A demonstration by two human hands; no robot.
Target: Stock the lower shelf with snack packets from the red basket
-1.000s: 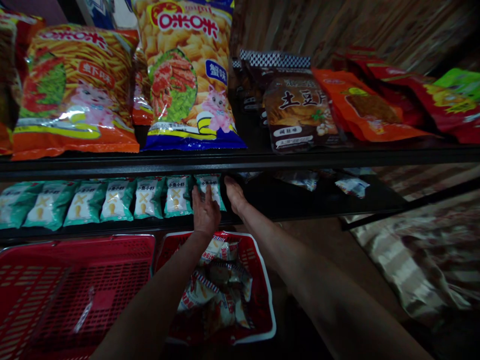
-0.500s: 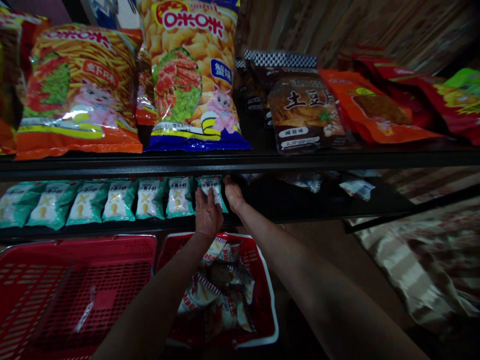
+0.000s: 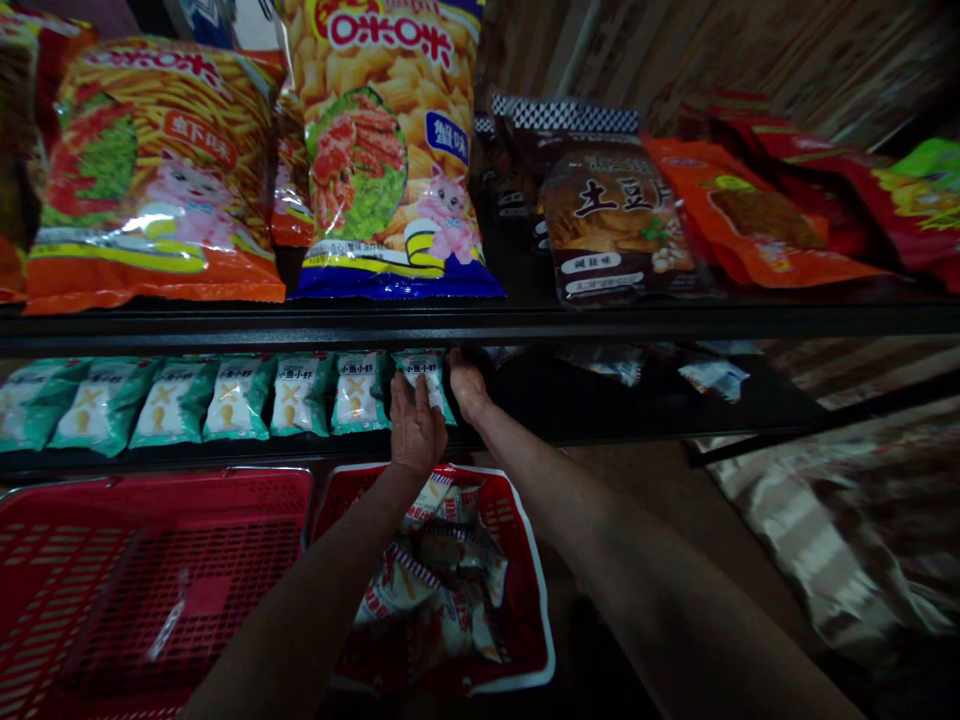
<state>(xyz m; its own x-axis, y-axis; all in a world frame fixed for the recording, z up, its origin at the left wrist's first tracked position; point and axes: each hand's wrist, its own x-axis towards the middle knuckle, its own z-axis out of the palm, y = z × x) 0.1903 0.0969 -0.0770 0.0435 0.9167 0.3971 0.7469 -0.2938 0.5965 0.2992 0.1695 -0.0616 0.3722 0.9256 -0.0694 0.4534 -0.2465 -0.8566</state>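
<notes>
At the right end of a row of small green-and-white snack bags on the lower shelf, one snack bag [image 3: 418, 363] stands between my two hands. My left hand [image 3: 417, 430] lies against its front, fingers stretched upward over the lower part of the packet. Close to the same bag's right side is my right hand [image 3: 468, 388], its fingertips partly hidden by the bag and the shelf edge. More green snack bags [image 3: 298, 395] stand in line to the left. Below my left wrist, a red basket with a white rim [image 3: 545, 600] holds several white snack packets [image 3: 442, 550].
An upper shelf [image 3: 525, 325] overhangs the row, carrying large snack bags [image 3: 386, 150] and brown potato-chip bags [image 3: 615, 225]. Another red basket [image 3: 202, 490] stands at lower left with a clear strip inside. Small packets [image 3: 712, 378] lie farther right on the lower shelf.
Both hands stay at the same green snack bag with almost no movement. The view has shifted very slightly.
</notes>
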